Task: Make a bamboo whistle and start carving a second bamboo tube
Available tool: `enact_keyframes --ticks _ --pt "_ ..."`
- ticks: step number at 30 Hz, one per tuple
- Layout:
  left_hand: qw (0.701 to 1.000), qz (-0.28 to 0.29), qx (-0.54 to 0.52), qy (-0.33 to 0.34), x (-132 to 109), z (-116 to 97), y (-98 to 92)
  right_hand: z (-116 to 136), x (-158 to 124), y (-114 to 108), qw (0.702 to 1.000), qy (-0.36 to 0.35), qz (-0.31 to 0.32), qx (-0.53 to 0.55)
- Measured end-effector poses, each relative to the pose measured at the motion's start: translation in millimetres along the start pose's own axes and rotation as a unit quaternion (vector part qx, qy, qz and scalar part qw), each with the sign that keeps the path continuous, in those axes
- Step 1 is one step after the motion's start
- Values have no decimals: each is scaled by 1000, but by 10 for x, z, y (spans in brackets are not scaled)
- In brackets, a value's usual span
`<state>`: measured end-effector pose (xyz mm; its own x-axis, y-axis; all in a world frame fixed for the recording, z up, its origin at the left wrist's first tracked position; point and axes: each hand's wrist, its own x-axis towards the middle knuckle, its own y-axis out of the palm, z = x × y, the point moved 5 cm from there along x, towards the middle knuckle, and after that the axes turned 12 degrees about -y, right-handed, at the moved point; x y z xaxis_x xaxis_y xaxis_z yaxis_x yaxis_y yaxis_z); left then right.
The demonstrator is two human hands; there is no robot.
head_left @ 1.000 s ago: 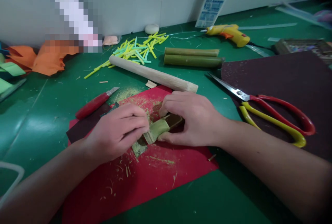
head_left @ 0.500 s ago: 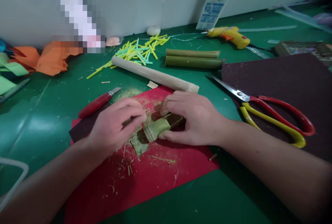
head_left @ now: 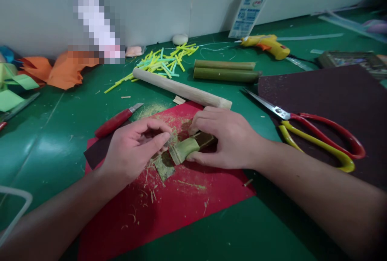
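Observation:
My right hand [head_left: 225,138] is closed around a short green bamboo piece [head_left: 185,150], pressing it down on a red sheet [head_left: 187,204]. My left hand [head_left: 134,148] sits just left of the piece's cut end, its fingers pinched together on something I cannot make out. Green shavings and fibres [head_left: 151,190] lie scattered on the red sheet below the hands. A dark sheet [head_left: 96,154] pokes out from under my left hand.
A red-handled knife [head_left: 116,120] lies left of the hands. Behind them are a wooden dowel [head_left: 181,88], two green bamboo tubes [head_left: 225,71], coloured sticks [head_left: 160,61] and a yellow glue gun [head_left: 267,44]. Red-and-yellow scissors [head_left: 314,134] rest on a dark sheet [head_left: 332,99] at right.
My left hand has drawn back from the bamboo piece's end, from covering it to a pinch just left of it. My right hand keeps its hold.

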<state>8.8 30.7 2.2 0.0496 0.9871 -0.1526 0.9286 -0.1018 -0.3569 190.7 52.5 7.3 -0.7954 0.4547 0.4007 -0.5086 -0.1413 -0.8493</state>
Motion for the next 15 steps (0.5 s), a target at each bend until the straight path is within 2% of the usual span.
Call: enact_keyframes --ticks 5,10,15 --pt "999 11 34 37 -34 -14 -21 0 -7 -6 1000 1 -1 10" --pt "986 -17 127 109 -54 -59 -35 -10 -14 -5 1000 1 -4 5" --pt "972 -24 141 186 -47 -140 -50 -17 -15 -11 1000 0 -5 7"
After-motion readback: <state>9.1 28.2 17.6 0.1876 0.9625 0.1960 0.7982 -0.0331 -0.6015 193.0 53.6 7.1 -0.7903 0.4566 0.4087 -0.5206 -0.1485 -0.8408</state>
